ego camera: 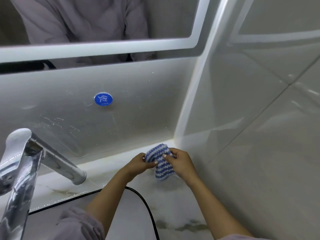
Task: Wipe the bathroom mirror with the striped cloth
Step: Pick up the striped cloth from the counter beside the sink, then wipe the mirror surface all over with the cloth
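Note:
A blue-and-white striped cloth (161, 163) is bunched just above the marble counter, near the back right corner. My left hand (138, 164) grips its left side. My right hand (180, 161) pinches its right side with thumb and fingers. The bathroom mirror (97, 19) hangs above, with a lit white frame, and reflects a person in a grey robe. Both hands are well below the mirror.
A chrome faucet (22, 163) rises at the left over the sink basin (121, 213) with its dark rim. A blue round "COLD" sticker (103, 99) sits on the streaked white backsplash. A glossy tiled wall (259, 118) closes the right side.

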A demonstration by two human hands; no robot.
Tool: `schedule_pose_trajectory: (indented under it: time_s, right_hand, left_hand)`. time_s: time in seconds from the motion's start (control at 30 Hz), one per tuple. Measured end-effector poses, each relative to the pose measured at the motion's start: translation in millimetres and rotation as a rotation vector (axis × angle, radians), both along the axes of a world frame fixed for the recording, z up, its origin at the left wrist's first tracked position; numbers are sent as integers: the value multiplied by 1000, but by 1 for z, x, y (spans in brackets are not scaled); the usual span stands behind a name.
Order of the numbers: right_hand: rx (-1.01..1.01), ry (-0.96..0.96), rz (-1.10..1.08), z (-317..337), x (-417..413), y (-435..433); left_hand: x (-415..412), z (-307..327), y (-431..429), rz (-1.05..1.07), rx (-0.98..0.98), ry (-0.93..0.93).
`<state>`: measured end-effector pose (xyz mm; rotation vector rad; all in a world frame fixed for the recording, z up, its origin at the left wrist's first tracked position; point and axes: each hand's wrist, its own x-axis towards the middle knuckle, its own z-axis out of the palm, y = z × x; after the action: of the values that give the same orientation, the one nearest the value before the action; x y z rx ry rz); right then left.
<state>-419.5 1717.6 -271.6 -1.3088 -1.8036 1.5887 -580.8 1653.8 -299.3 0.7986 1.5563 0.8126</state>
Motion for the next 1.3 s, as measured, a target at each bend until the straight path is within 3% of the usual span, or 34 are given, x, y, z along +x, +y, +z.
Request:
schedule_pose_trajectory:
  time_s: [0.13,0.33,0.57,0.83,1.03,1.3]
  right_hand:
    - [-18,55,-8,27,2,-1]
    - [-88,178,-18,62,12,-11]
    - [-124,228,-21,97,27,-33]
    - [-168,330,9,141,26,-67]
    - [-210,443,28,178,18,-93]
    - [-561,674,329,210,11,-129]
  left_hand:
    - [5,27,-13,34,138,-217]
    - [6,53,-29,62,176,-453]
    - [12,92,-59,144,168,-401]
    - [23,146,-107,198,344,-370]
    - [24,191,-147,422,408,-244]
    - [30,245,-198,590,506,-208]
